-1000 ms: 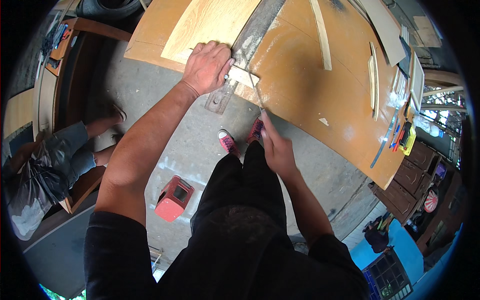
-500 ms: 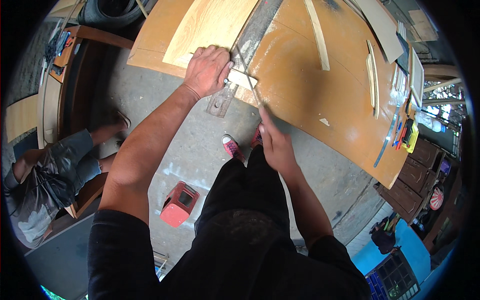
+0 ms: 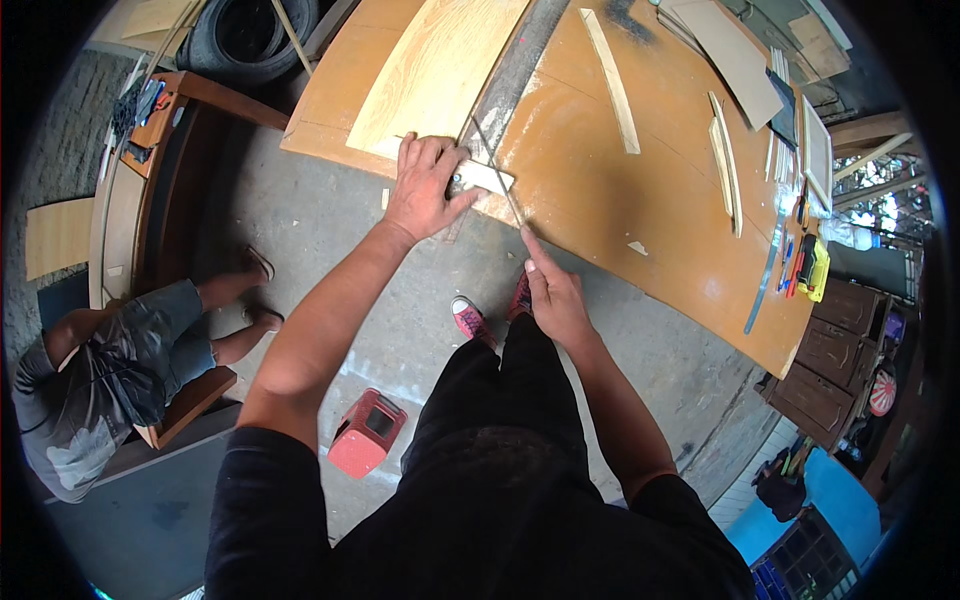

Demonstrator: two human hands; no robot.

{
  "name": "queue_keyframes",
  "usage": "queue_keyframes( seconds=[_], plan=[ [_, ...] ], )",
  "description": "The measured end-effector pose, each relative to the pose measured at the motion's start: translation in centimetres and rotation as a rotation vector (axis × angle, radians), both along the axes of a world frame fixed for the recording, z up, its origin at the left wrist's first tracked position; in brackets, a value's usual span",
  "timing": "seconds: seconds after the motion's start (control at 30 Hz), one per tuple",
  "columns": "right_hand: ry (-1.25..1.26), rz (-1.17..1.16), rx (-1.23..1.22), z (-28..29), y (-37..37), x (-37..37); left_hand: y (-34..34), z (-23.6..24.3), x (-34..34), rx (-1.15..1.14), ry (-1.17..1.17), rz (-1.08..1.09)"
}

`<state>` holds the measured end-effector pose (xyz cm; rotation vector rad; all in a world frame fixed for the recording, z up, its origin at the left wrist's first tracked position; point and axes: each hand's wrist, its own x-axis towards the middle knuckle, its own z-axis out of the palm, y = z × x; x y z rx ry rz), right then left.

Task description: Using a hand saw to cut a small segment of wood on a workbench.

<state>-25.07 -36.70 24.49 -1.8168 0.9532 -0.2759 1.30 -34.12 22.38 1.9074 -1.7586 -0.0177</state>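
Note:
My left hand (image 3: 428,188) holds a short pale wood strip (image 3: 488,178) at the near edge of the brown table (image 3: 590,200). Its fingers lie over the strip's left part and the thumb reaches out below it. My right hand (image 3: 556,300) is closed, index finger pointing along a long thin blade. This looks like a handsaw (image 3: 506,190) seen edge-on; its handle is hidden in my hand. The blade crosses the strip near its right end, beside a dark sawdust-strewn band on the table. A light wood-grain board (image 3: 430,80) lies beyond my left hand.
Narrow wood strips (image 3: 612,85), a metal ruler (image 3: 765,275) and a yellow tool (image 3: 815,270) lie on the table. A red stool (image 3: 368,432) stands on the floor. Another person (image 3: 120,370) sits at the left. Tyres (image 3: 250,40) lie at the far left.
My left thumb has swung out and down from the strip. The view has shifted a little, so the table and both hands sit lower. The blade still crosses the strip.

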Motion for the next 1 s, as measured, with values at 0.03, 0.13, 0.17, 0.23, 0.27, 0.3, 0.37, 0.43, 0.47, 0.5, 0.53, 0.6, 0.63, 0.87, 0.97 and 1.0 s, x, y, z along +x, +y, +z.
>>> queue_keyframes(
  seconds=[0.03, 0.13, 0.17, 0.23, 0.27, 0.3, 0.37, 0.43, 0.47, 0.5, 0.53, 0.6, 0.63, 0.87, 0.97, 1.0],
  plan=[
    [0.004, 0.005, 0.001, 0.2, 0.0, 0.1, -0.2, -0.4, 0.0, -0.028, 0.033, 0.011],
    [0.010, -0.014, -0.013, 0.2, 0.5, -0.2, -0.2, -1.0, 0.7, 0.020, 0.090, -0.002],
    [-0.019, -0.024, -0.048, -0.1, 1.1, -0.9, -0.4, -0.9, 0.8, 0.010, 0.095, -0.006],
    [-0.047, -0.032, -0.083, -0.5, 2.7, -2.9, -0.2, -1.2, 0.4, 0.012, 0.095, -0.011],
    [-0.089, -0.040, -0.063, -0.6, 3.9, -4.3, -0.2, -1.3, 0.6, 0.013, 0.085, -0.011],
    [-0.132, -0.048, -0.042, -1.0, 4.5, -5.3, -0.2, -1.4, 0.8, 0.014, 0.082, -0.007],
    [-0.123, -0.048, -0.036, -0.5, 4.5, -5.9, -0.1, -1.2, 1.0, 0.064, 0.152, -0.028],
    [-0.115, -0.053, -0.029, 0.0, 3.9, -5.4, -0.1, -0.9, 1.0, 0.082, 0.147, -0.021],
    [-0.064, -0.037, -0.022, 0.1, 2.7, -4.0, -0.3, -0.9, 1.0, 0.093, 0.143, -0.021],
    [-0.015, -0.021, -0.014, 0.2, 1.5, -2.6, -0.5, -0.9, 0.9, 0.096, 0.142, -0.027],
    [-0.016, -0.026, -0.010, 0.1, 0.4, -1.3, -0.7, -1.2, 0.8, 0.075, 0.137, -0.032],
    [0.056, -0.013, 0.040, 0.0, -1.0, 0.4, -0.8, -1.3, 0.6, 0.058, 0.135, -0.043],
    [-0.038, -0.012, -0.100, -1.1, -0.5, 0.1, -0.9, -1.1, 0.7, 0.072, 0.148, -0.047],
    [-0.140, -0.029, -0.165, -1.7, 4.8, -6.0, 0.0, -1.4, 1.2, 0.091, 0.134, -0.034],
    [-0.085, -0.001, -0.055, -1.2, 1.6, -3.3, -0.8, -1.0, 0.9, 0.077, 0.152, -0.058],
    [-0.071, 0.013, -0.101, -1.5, 0.0, -1.5, -1.2, -1.0, 0.7, 0.080, 0.151, -0.064]
  ],
)
